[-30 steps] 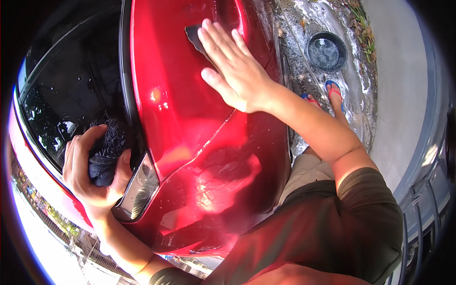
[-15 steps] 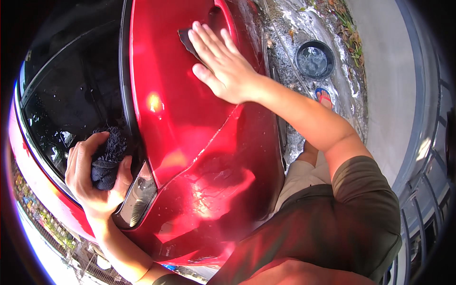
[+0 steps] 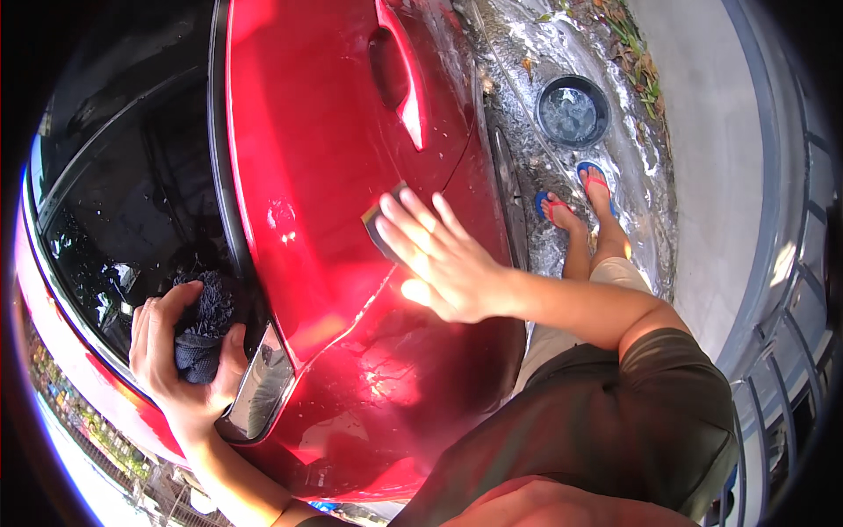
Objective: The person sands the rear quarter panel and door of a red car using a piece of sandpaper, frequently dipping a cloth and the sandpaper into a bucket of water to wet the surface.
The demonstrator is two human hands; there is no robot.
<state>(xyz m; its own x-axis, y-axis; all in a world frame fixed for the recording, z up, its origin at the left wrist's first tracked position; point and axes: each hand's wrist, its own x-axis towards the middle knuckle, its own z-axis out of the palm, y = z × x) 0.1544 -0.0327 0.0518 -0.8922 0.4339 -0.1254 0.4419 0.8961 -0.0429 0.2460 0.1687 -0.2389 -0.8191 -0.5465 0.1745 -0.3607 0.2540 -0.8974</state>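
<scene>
Right hand point(image 3: 452, 277) has shifted down the red door panel point(image 3: 307, 132), away from the door handle point(image 3: 413, 105), since the earlier frame; its extended, slightly spread fingers lie over a dark sheet point(image 3: 378, 233) on the panel, unclenched. Left hand point(image 3: 171, 391) curls partly closed, fingers and thumb clasping a dark-grey tufted cloth point(image 3: 206, 325) at the window point(image 3: 132, 193).

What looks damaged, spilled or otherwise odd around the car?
A ragged pale line runs along the seam by the right hand, odd against the smooth red door; chipped paint or residue, I can't tell. White streaks mark the ground by the basin, perhaps spilled suds.
</scene>
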